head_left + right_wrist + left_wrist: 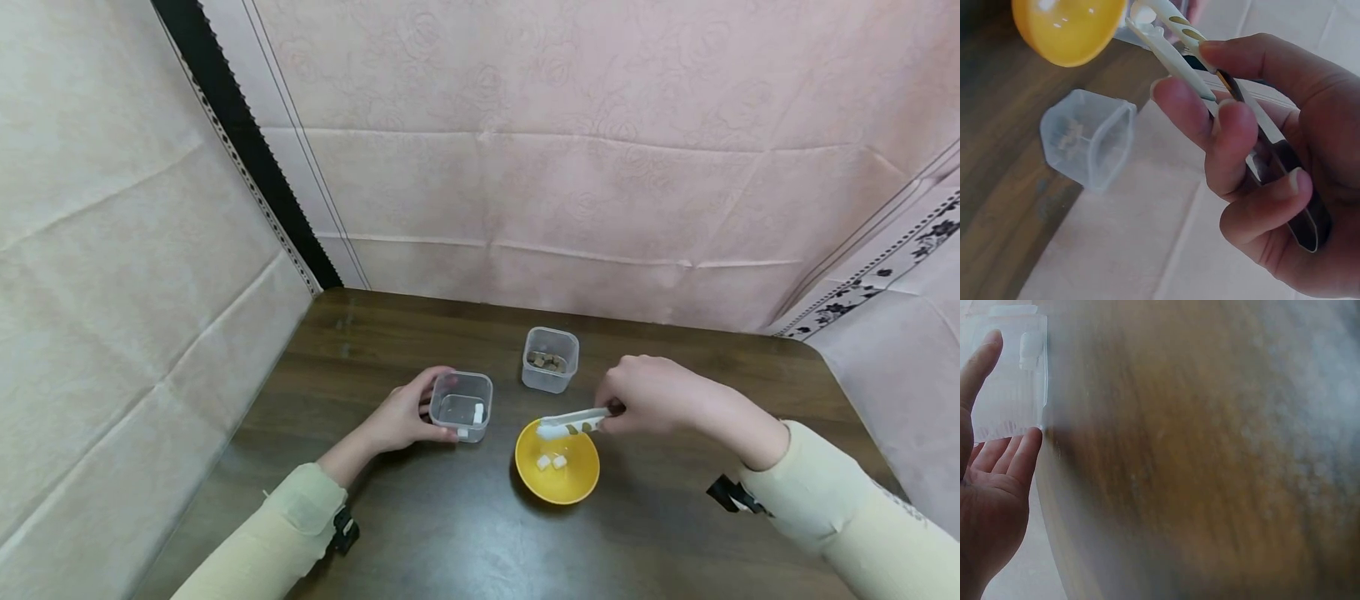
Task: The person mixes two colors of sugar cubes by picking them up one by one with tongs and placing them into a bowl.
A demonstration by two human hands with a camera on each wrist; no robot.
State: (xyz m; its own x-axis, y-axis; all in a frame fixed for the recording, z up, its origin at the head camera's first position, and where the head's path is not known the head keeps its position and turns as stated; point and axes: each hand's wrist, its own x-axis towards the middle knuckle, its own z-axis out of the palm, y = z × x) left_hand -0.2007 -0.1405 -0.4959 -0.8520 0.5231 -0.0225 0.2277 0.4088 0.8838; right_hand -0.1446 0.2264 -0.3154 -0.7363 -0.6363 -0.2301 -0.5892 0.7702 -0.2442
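Observation:
My left hand [408,412] holds a clear plastic box [452,408] by its left side, thumb along the near wall and fingers around the back. A white cube [478,413] and another white piece lie inside the box. My right hand [1260,125] grips tongs [1180,67] with pale, leaf-patterned tips and dark metal handles. Those tips reach over the far rim of a yellow bowl [557,487]. Between them, in the right wrist view, a rounded white piece [1143,12] shows. Two white cubes [551,462] lie in the bowl.
Behind the bowl stands a second clear plastic box [550,383] with several brown cubes [547,362] in it. Everything rests on a dark wooden table [420,525]. Pale patterned cloth [585,200] hangs behind the table and at both sides.

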